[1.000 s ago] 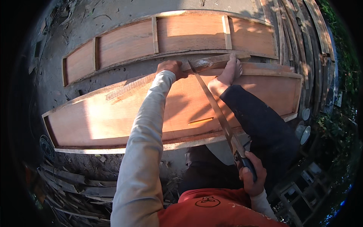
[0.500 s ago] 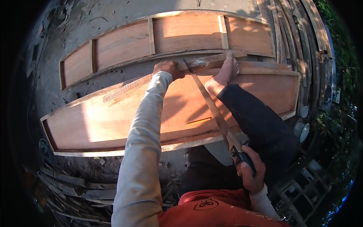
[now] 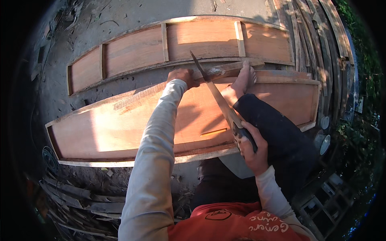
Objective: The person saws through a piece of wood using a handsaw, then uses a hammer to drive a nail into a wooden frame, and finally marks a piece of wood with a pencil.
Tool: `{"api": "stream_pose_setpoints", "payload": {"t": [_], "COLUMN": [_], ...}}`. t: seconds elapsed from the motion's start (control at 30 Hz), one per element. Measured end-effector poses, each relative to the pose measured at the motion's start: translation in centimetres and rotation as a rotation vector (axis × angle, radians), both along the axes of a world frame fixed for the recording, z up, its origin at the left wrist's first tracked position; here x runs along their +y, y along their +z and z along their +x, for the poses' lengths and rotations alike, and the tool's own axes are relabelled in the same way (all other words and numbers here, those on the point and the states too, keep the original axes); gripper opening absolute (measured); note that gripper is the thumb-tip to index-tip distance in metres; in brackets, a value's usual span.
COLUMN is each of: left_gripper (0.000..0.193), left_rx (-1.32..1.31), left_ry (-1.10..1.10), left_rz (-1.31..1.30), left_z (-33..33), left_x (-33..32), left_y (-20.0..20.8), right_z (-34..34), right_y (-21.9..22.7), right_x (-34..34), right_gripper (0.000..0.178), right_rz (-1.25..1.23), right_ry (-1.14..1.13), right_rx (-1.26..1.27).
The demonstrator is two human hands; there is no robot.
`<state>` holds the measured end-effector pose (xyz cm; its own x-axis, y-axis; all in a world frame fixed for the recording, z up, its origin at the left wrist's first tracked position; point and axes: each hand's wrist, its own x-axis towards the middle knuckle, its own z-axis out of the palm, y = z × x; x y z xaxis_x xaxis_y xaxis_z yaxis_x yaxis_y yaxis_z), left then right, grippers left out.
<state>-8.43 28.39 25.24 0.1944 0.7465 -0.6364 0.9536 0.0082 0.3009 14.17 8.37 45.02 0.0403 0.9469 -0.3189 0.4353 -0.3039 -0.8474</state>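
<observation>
My right hand [image 3: 253, 149] is wrapped round the dark handle of a handsaw [image 3: 220, 100]. The blade slants up and to the left, lying across a wooden strip [image 3: 230, 70], with its tip out past the far side. Just left of the blade, my left hand [image 3: 183, 76] grips the strip's end. My bare foot [image 3: 242, 80] presses on the strip farther right. Beneath lies a long framed plywood panel [image 3: 132, 128], with an orange pencil [image 3: 214, 132] on its face.
Another framed panel with crosspieces [image 3: 134, 52] lies beyond. Long boards [image 3: 317, 52] are stacked at the right, near a metal pail [image 3: 323, 143]. Scrap wood strips [image 3: 92, 205] are piled at the lower left, below a coil of wire [image 3: 50, 158]. Hollow blocks [image 3: 327, 197] sit at the lower right.
My right hand has pushed the saw forward and to the left, so its tip reaches farther past the strip. My left hand still holds the strip; the view has shifted slightly.
</observation>
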Motion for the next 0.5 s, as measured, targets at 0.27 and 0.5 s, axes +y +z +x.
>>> {"api": "stream_pose_setpoints", "payload": {"t": [0.27,0.5], "left_gripper": [0.060,0.063], "left_rx": [0.035,-0.024], "left_ry": [-0.004,-0.010], "left_rz": [0.021,-0.016], "left_z": [-2.2,0.4], "left_x": [-0.4,0.3], "left_y": [0.8,-0.5], "right_z": [1.8,-3.0], "right_y": [7.8,-4.8], "right_x": [-8.2,6.2], "right_gripper": [0.043,0.037], "right_rz": [-0.136,-0.031], "right_ry": [0.002,-0.014], "right_rx": [0.002,-0.025]}}
